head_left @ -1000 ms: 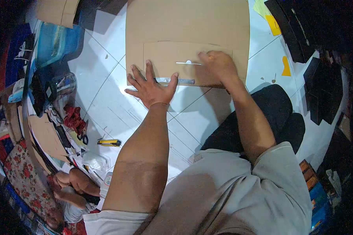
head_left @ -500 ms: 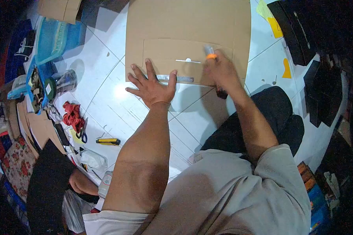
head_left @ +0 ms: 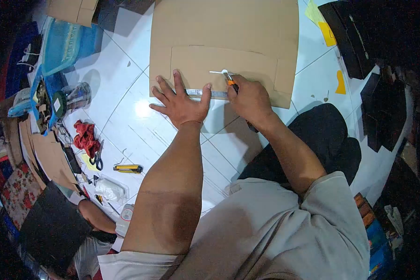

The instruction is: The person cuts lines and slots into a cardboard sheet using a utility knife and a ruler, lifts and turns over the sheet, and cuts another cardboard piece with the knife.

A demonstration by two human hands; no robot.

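A large brown cardboard sheet [head_left: 224, 23] lies on the tiled floor in front of me. My left hand [head_left: 184, 105] rests flat near its front edge, fingers spread, with a metal ruler [head_left: 219, 94] lying by the thumb and partly hidden under the hand. My right hand [head_left: 253, 100] is closed round a box cutter [head_left: 229, 80] with an orange part near the blade. The cutter's tip meets the cardboard at a thin white slot with a small rounded notch [head_left: 215, 72]. Cut or scored lines form a wide panel around that slot.
On the left are a yellow cutter [head_left: 128, 168], scissors [head_left: 96, 161], a red cloth [head_left: 85, 135], a lidded jar [head_left: 74, 99] and a blue basin [head_left: 63, 46]. Another person's arm [head_left: 97, 217] reaches in at lower left beside a black sheet [head_left: 56, 228]. Black pieces [head_left: 382, 112] lie at right.
My right hand has moved left and slightly down, bringing the cutter's blade from above the cardboard to the notch. My left hand stays put. The black sheet at lower left has shifted.
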